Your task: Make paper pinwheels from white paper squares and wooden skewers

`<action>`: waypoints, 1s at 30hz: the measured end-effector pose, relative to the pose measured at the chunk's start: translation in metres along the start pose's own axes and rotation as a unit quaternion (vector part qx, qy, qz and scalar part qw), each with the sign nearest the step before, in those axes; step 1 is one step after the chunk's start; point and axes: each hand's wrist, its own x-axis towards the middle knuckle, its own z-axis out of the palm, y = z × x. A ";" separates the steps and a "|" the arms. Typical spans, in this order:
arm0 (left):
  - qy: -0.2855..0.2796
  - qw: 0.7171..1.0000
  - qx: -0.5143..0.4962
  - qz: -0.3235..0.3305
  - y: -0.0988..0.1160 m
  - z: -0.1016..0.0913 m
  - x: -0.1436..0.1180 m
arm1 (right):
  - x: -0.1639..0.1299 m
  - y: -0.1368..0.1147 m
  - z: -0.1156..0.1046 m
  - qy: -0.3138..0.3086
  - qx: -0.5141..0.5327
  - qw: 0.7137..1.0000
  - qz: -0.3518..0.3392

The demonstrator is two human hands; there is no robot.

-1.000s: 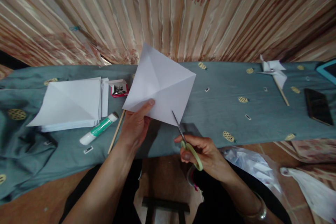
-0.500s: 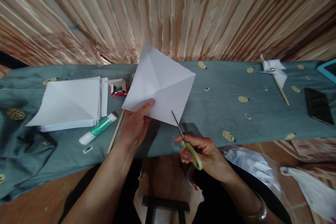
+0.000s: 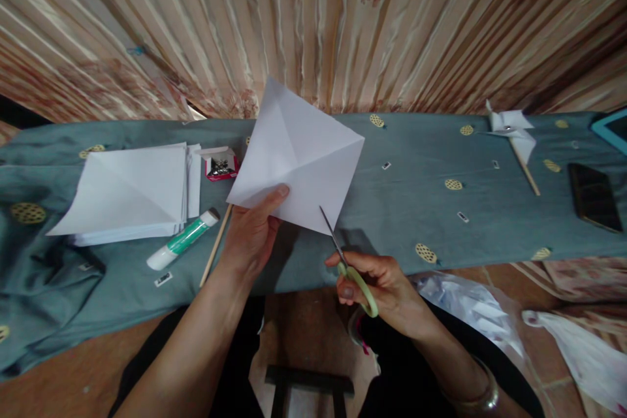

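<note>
A square sheet of white paper [image 3: 313,150] with diagonal creases is held up over the table. My left hand [image 3: 255,228] pinches its lower left edge, thumb on top and fingers beneath. My right hand [image 3: 377,284] grips scissors [image 3: 360,284] by their light green handles. One blade lies over the paper near its lowest corner; the rest of the blades is partly hidden by the sheet. Left of my left hand lie a thin wooden stick [image 3: 215,248], a glue stick [image 3: 183,240] with a green label, and a small red-and-white box of metal pins [image 3: 220,164].
A stack of white paper [image 3: 137,186] sits at the left of the cloth-covered table [image 3: 411,209]. At the right are a paper pinwheel [image 3: 512,127] on a stick, a dark phone [image 3: 594,197] and a blue-edged object [image 3: 612,127]. Plastic bags [image 3: 473,307] lie below the table edge; a curtain [image 3: 313,19] hangs behind.
</note>
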 end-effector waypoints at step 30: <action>-0.013 1.000 0.008 0.001 -0.001 -0.002 0.000 | -0.002 0.001 0.000 -0.011 -0.019 1.000 -0.012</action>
